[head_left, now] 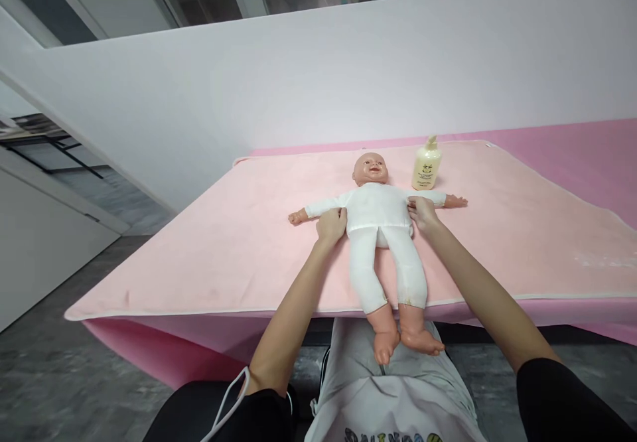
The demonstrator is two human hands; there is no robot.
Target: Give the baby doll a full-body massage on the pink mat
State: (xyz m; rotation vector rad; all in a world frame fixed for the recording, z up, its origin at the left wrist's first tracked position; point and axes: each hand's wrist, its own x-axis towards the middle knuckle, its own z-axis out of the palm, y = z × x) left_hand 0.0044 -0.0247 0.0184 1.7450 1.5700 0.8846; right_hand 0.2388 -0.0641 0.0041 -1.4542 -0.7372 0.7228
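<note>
A baby doll [381, 206] with a soft white cloth body lies on its back, its arms spread wide and its bare feet hanging past the table's front edge. At one side of its torso, just below the armpit, my left hand [332, 225] is closed with curled fingers. My right hand [423, 212] grips the opposite side near the other armpit, thumb and fingers pressed together on the white cloth. Part of the fingertips on both hands is hidden against the doll. Beyond the doll's outstretched arm stands a pale yellow pump bottle [426, 164], upright.
A light pink blanket [209, 249] covers much of the table, over a darker pink cloth [587, 156]. Behind the table rises a white partition wall [318, 77]. My lap, in grey clothing [393, 402], is close to the front edge.
</note>
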